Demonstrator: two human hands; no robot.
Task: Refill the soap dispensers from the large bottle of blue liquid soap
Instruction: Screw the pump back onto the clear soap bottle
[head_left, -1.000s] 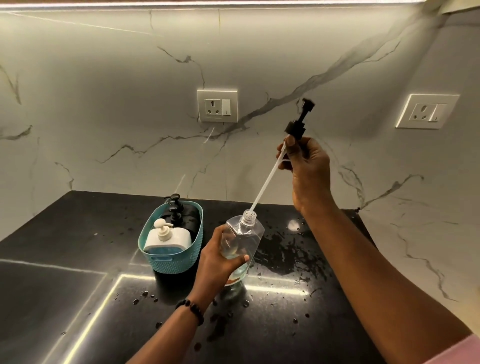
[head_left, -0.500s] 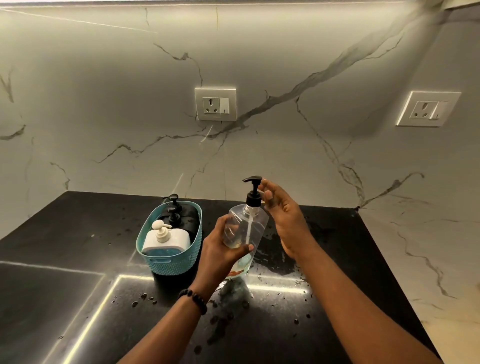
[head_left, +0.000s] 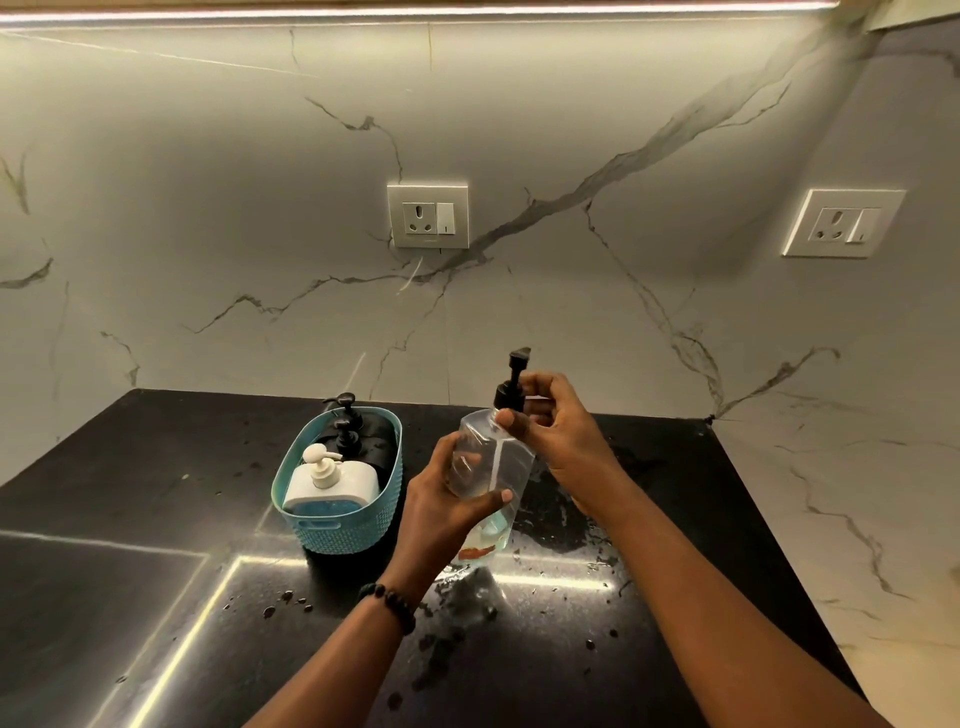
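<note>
Right hand (head_left: 553, 423): fingertips pinched on the collar of the black plastic pump head (head_left: 511, 387), at the neck of the clear, square-shouldered plastic dispenser bottle (head_left: 491, 467). Nozzle points toward 1 o'clock.

Left hand (head_left: 447, 512): wrapped round the bottle's body from the 9 o'clock side, thumb across the front face. The bottle is tilted, base near or on the wet black stone surface (head_left: 156, 519); contact hidden. Only a shallow pool of pale blue liquid shows at the bottom.

Risks, as I judge them:
- Collar cross-threads on the tilted neck; the pump sits loose and leaks.
- Squeeze from the left hand flexes the thin wall, and wet plastic may slip in the grip.
- Droplets on the surface let the base skid.

At 9 o'clock, close by: teal woven-pattern plastic basket (head_left: 332, 530) holding a white pump dispenser (head_left: 332, 483) and black pump dispensers (head_left: 353, 436). A slip leftward could knock it.

Large refill bottle: not in view.
</note>
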